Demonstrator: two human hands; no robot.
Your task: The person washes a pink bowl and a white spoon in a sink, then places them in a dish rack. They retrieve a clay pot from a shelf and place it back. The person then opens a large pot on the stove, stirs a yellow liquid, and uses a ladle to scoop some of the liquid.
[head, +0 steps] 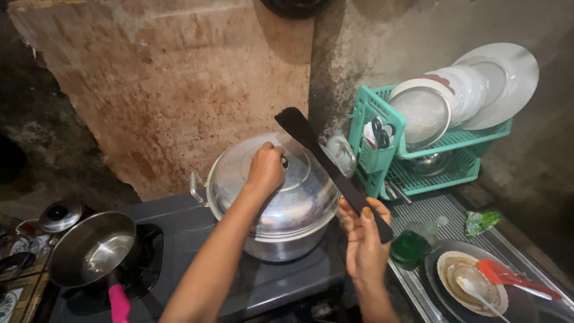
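A large silver pot [293,236] is seen on the right burner of a dark stove [197,239], and it is covered by a domed metal lid [299,185]. The knob on top of the lid is gripped by the left hand [266,169], whose fingers are clenched around it so that the knob is mostly hidden. A long black spatula [332,170] is held in the right hand [363,236] just beside the pot's right edge; the fingers are closed on its handle end, and the blade is tilted up and to the left across the lid.

On the left burner a smaller steel saucepan [89,248] with a pink handle [119,302] is set, and a small lidded kettle [58,216] is placed behind it. To the right of the pot, a teal dish rack [412,173] loaded with white plates [484,87] is stood against the wall. In front of the rack, on the ridged metal bench [418,209], a green bottle [412,245] and a tray [433,269] carrying a dirty plate [469,281], a spoon and a red utensil [508,278] are laid.
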